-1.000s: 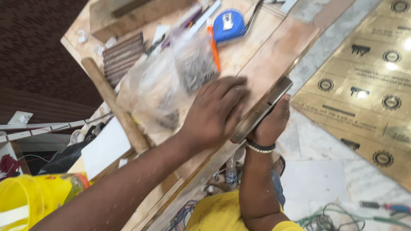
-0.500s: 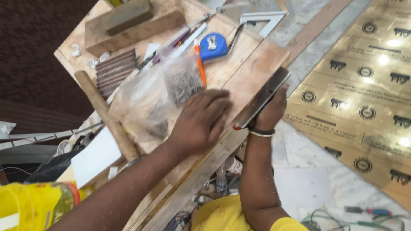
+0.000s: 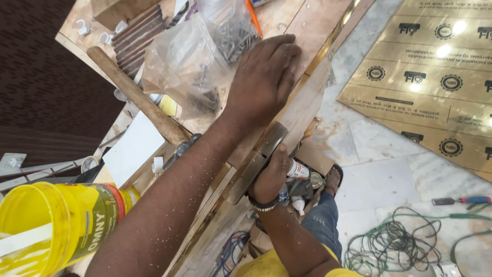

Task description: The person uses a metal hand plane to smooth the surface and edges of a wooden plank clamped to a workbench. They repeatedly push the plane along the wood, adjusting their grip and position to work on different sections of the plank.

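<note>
While the left hand (image 3: 266, 77) lies flat, fingers spread, on the wooden board (image 3: 307, 31) near its gold-trimmed edge, the right hand (image 3: 271, 172) has its grip closed around a brass-coloured strip (image 3: 256, 164) held against the bench (image 3: 205, 123) side. Just beside the left hand sits a plastic bag of nails (image 3: 200, 56); a hammer handle (image 3: 136, 97) lies beyond it. Open marble floor (image 3: 379, 164) lies right of the edge.

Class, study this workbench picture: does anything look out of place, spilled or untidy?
Yes. A green cable lies in a loose tangle on the marble floor, and a screwdriver lies beside it. Sawdust specks cover the left forearm. The clear bag of nails slumps open on the bench.
</note>
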